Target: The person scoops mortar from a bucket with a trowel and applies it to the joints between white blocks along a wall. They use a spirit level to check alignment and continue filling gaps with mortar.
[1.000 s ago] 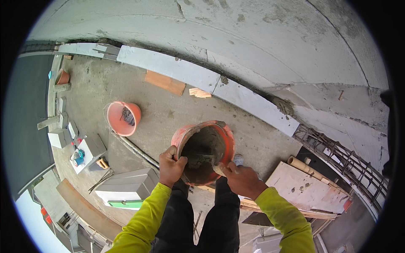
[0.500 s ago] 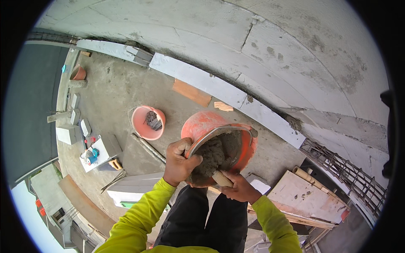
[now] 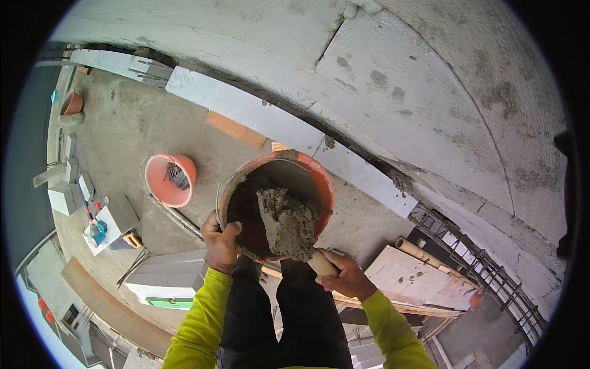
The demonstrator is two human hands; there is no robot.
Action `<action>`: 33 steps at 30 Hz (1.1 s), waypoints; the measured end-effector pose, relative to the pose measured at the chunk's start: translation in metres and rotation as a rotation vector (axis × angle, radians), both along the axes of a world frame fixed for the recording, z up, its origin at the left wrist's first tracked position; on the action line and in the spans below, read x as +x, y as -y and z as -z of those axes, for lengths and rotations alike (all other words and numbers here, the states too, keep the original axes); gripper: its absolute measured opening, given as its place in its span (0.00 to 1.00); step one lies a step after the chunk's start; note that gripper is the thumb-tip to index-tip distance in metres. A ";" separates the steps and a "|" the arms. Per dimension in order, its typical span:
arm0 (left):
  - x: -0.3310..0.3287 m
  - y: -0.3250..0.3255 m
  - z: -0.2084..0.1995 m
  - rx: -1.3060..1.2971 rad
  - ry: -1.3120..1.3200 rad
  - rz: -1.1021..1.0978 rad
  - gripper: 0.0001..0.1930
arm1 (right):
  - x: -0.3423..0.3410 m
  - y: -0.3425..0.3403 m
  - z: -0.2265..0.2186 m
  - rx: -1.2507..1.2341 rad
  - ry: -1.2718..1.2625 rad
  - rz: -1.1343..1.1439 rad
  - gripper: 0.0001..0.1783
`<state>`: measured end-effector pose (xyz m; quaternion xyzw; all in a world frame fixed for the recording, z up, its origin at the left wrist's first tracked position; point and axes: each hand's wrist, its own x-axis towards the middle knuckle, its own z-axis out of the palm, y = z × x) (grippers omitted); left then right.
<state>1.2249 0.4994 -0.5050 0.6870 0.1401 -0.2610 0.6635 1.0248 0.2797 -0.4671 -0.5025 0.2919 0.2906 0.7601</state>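
Observation:
My left hand (image 3: 220, 245) grips the near-left rim of an orange bucket (image 3: 326, 186), its thumb over the edge. Wet grey mortar coats the inside of the bucket, which is held up in front of my legs with its mouth toward me. In my right hand (image 3: 348, 274), closed at the bucket's near side, is the light wooden handle of a trowel (image 3: 322, 263). A thick heap of mortar (image 3: 286, 221) rides on the trowel over the bucket's mouth and hides most of the blade.
A row of white blocks (image 3: 246, 111) runs along the pale wall, ending at a rebar cage (image 3: 473, 261). On the concrete floor stand a pink bucket (image 3: 165, 186) of thin metal pieces and a white block stack (image 3: 166, 277). A handsaw (image 3: 131, 240) and a stained board (image 3: 412, 277) lie farther out.
The trowel has come up out of the bucket with a heap of mortar on it. The bucket has shifted left and its mouth now faces me more.

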 end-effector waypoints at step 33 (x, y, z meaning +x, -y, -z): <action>0.033 0.022 0.024 0.249 0.038 -0.017 0.13 | 0.109 0.051 0.026 -1.147 0.448 -0.689 0.33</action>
